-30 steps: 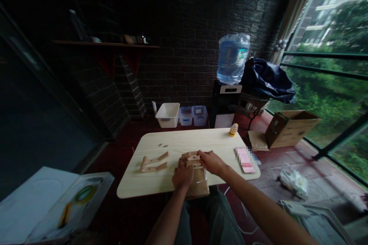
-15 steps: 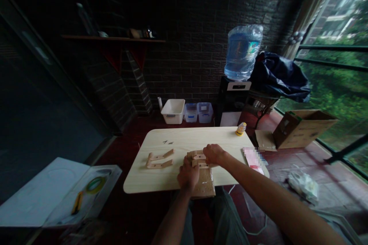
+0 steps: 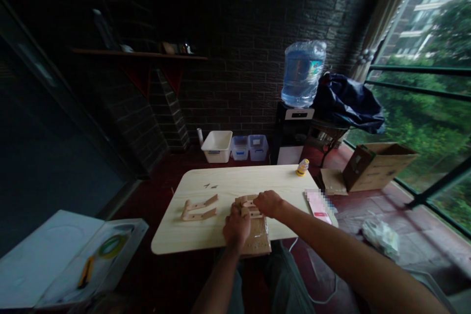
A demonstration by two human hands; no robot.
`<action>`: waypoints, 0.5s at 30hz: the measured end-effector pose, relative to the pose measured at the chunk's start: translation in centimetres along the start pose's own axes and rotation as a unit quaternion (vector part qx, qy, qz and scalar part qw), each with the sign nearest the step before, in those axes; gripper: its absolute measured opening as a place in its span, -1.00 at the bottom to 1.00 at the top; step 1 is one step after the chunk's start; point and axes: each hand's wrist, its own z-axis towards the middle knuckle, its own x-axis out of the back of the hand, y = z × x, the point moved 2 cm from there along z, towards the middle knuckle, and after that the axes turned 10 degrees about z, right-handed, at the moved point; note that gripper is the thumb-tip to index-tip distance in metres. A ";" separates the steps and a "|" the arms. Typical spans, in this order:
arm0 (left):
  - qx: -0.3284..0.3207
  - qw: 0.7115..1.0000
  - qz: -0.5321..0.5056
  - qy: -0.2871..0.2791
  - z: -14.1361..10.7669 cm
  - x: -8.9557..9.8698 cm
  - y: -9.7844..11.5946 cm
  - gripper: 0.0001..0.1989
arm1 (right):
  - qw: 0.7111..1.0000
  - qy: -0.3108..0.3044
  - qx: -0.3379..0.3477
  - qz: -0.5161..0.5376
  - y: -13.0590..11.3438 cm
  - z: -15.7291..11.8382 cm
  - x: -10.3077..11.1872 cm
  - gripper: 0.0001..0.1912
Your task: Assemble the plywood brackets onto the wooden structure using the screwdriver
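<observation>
My left hand [image 3: 236, 226] is closed on the near left side of a wooden frame part [image 3: 253, 215], which lies on a taped cardboard piece [image 3: 256, 244] at the table's front edge. Over the right side of that part, my right hand [image 3: 269, 203] is curled into a fist; whatever its fingers hold is hidden. Left of my hands, a similar U-shaped wooden frame [image 3: 198, 216] with two arms and dark holes rests on the pale table [image 3: 221, 241]. Some small dark pieces [image 3: 211, 186] lie behind it.
A yellow-based clear bottle [image 3: 302, 168] and a pink sheet [image 3: 318, 206] are on the table's right side. An open white case [image 3: 121, 250] holding a yellow-handled tool is at lower left. Bins [image 3: 217, 147], a water dispenser [image 3: 294, 130] and a cardboard box [image 3: 379, 169] stand beyond.
The whole view has shifted a little, so the scene sits slightly further left. Both hands keep their places at the wooden part, and nothing else has visibly moved.
</observation>
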 end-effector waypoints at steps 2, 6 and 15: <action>-0.002 1.000 -0.001 0.004 0.1 -0.1 0.0 -0.35 | 1.000 0.009 -0.013 0.004 0.5 0.1 -0.2 -0.75; -0.004 1.000 -0.003 0.002 0.3 -0.2 -0.1 -0.36 | 0.999 0.019 -0.038 0.025 1.0 0.3 -0.8 -0.69; -0.016 1.000 -0.012 -0.001 -0.2 0.0 -0.2 -0.38 | 0.993 0.011 -0.078 0.087 2.2 -1.1 -1.3 -0.60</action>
